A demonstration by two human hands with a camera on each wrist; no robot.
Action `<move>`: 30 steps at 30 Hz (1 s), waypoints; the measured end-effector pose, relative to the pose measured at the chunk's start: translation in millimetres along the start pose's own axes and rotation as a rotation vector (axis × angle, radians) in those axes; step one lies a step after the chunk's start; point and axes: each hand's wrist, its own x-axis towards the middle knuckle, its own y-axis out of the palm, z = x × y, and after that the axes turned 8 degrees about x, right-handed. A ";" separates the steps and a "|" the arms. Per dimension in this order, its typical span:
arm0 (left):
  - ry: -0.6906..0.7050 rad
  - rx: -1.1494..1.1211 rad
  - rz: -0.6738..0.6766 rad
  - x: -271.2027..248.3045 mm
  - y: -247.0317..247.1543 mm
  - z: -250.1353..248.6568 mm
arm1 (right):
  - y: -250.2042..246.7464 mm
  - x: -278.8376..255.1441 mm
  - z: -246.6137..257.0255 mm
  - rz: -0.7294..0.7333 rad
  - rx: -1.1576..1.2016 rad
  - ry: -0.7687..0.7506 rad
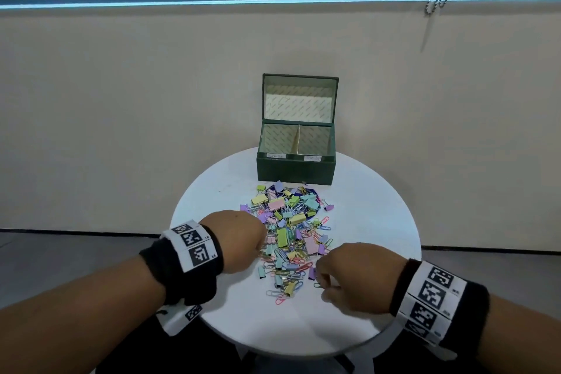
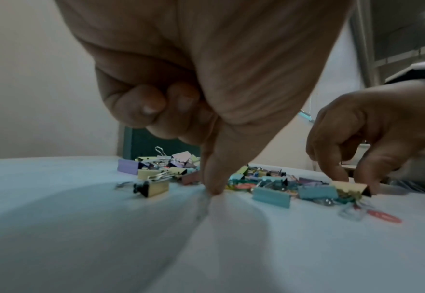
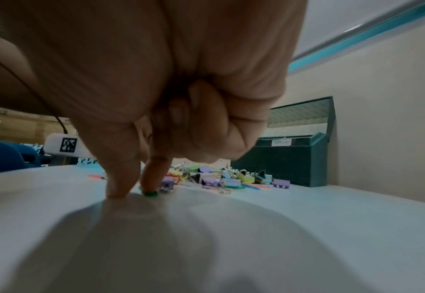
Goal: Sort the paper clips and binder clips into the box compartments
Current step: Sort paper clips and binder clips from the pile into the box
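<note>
The mixed heap of pastel binder clips and coloured paper clips [image 1: 290,237] lies on the round white worktop [image 1: 376,209], between both hands and the open dark-green two-compartment box [image 1: 296,165] straight beyond. The left hand [image 1: 241,241] pokes one finger down at the heap's near-left edge, other fingers curled. The right hand [image 1: 356,278] pinches at a small green paper clip [image 3: 150,193] at the near-right edge, farther from the box.

Labels [image 1: 312,157] on the box [image 1: 296,168] front rim: text too small to read. Left hand [image 1: 241,240] covers the left edge of the clip pile [image 1: 288,237] in head view; can't tell if its fingertips hold anything. Right hand [image 3: 156,99] blurred in its wrist view; green clip [image 3: 150,193] at its fingertips mostly hidden.
</note>
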 end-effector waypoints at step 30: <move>-0.030 -0.099 -0.022 -12.7 -6.8 37.2 | 2.0 -3.7 -21.3 -0.004 0.004 -0.118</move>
